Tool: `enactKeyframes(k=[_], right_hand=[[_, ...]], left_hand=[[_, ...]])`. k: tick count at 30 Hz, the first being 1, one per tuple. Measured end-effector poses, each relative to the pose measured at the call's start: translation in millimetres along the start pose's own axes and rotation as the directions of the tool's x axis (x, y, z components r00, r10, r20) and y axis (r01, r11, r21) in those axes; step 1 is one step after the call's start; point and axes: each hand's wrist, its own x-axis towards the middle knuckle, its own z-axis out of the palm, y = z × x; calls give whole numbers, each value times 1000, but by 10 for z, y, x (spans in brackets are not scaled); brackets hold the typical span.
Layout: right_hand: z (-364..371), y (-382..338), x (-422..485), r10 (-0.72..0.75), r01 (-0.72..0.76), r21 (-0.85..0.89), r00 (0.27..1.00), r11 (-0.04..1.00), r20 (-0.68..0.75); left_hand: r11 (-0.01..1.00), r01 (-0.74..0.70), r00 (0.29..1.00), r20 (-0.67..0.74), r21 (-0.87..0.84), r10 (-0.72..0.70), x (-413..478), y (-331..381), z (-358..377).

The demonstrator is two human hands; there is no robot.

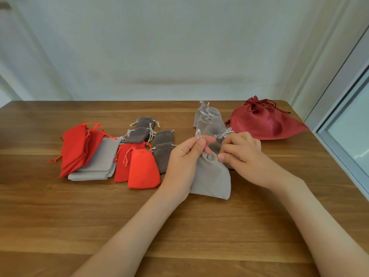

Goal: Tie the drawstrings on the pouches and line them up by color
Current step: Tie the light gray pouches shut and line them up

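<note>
A light grey pouch (212, 176) lies on the wooden table (179, 226) between my hands, its neck cinched. My left hand (185, 156) pinches a loop of its pale drawstring (198, 134) above the neck. My right hand (239, 150) pinches the other cord (224, 134) at the neck's right side. Behind them, several tied light grey pouches (209, 118) lie in a row running away from me. To the left sit loose red pouches (75, 148), flat light grey ones (99, 162), dark grey ones (163, 154) and an orange-red pouch (143, 168).
A larger dark red drawstring bag (263, 122) rests at the table's far right corner. A window frame (343, 140) runs along the right edge. A pale wall stands behind the table. Bare wood stretches in front of my arms.
</note>
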Motion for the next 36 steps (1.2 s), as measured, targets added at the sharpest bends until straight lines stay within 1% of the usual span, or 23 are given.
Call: enactKeyframes(k=[2, 3, 4, 6, 8, 9, 10, 12, 13, 15, 17, 21, 23, 24, 26, 27, 29, 32, 36], right_hand=[[-20, 1, -8, 24, -25, 7, 999, 1000, 37], [-28, -3, -16, 48, -50, 56, 998, 997, 34], [-35, -10, -24, 92, -93, 145, 996, 985, 15], [-58, -43, -31, 230, -208, 365, 973, 907, -17], [-71, -84, -27, 341, -294, 530, 940, 796, 10], [-77, -98, -22, 370, -318, 601, 928, 733, 39], [-84, -109, -16, 379, -327, 674, 922, 663, 74], [-105, -138, -11, 348, -314, 796, 927, 518, 139], [-111, -153, -12, 317, -297, 830, 936, 472, 155], [-106, -177, -16, 251, -259, 855, 955, 448, 158], [-74, -186, -17, 198, -223, 845, 970, 487, 141], [-21, -201, -21, 124, -153, 763, 988, 628, 97], [-7, -215, -19, 90, -119, 720, 993, 684, 79], [5, -216, -16, 79, -106, 680, 994, 726, 72], [35, -201, -11, 65, -82, 537, 997, 840, 50], [51, -194, -14, 57, -67, 472, 998, 879, 37], [76, -195, -24, 40, -40, 426, 999, 904, 8], [109, -205, -23, 49, -16, 396, 996, 918, -74], [197, -211, -19, 71, 0, 375, 982, 927, -175]], left_hand=[[999, -19, 1000, -6, 41, 19, 7, 8, 7], [998, -24, 1000, -7, 59, 24, 10, 9, 7], [996, -27, 1000, -5, 80, 27, 13, 5, 1], [994, -19, 1000, 5, 112, 19, 21, -30, -13], [994, 13, 1000, 10, 111, -15, 15, -45, -14], [993, 26, 1000, 4, 113, -27, 19, -59, -14], [992, 43, 999, -5, 119, -42, 22, -67, -9], [990, 80, 996, -39, 116, -76, 29, -70, 1], [989, 98, 994, -50, 111, -93, 31, -69, 8], [988, 128, 991, -61, 89, -123, 43, -76, 12], [986, 139, 990, -51, 88, -135, 51, -94, 13], [988, 135, 989, 43, 72, -138, 38, -87, 21], [988, 122, 990, 65, 99, -129, 44, -86, 16], [985, 116, 990, 70, 129, -126, 49, -91, 13], [973, 109, 989, 77, 203, -127, 52, -109, 9], [968, 112, 988, 83, 224, -133, 54, -115, 5], [965, 126, 983, 104, 230, -153, 49, -97, -3], [967, 118, 973, 168, 225, -158, 36, -76, -15], [944, 64, 949, 272, 324, -158, -1, -96, -23]])
